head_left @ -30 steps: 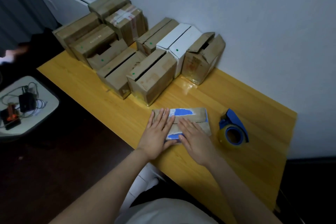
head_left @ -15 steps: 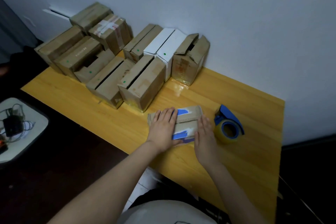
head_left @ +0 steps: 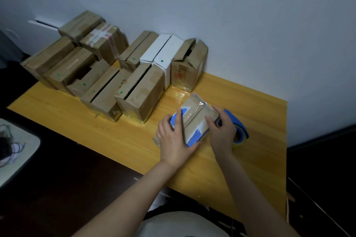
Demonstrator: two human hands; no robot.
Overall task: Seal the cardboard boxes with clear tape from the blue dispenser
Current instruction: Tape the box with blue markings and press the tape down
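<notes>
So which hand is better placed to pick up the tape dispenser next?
Right, probably. The blue tape dispenser lies just beyond the right hand; the left hand grips the cardboard box on its other side.

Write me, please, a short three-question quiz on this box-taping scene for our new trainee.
1. True or false: the right hand grips the blue dispenser.
2. What does the left hand hold? A) a pair of scissors B) the small box with blue patches C) a loose roll of tape
3. Short answer: what colour is the odd box among the brown boxes by the wall?

Key: 1. False. The right hand holds the small box, and the dispenser lies on the table beside it. 2. B. 3. White.
</notes>
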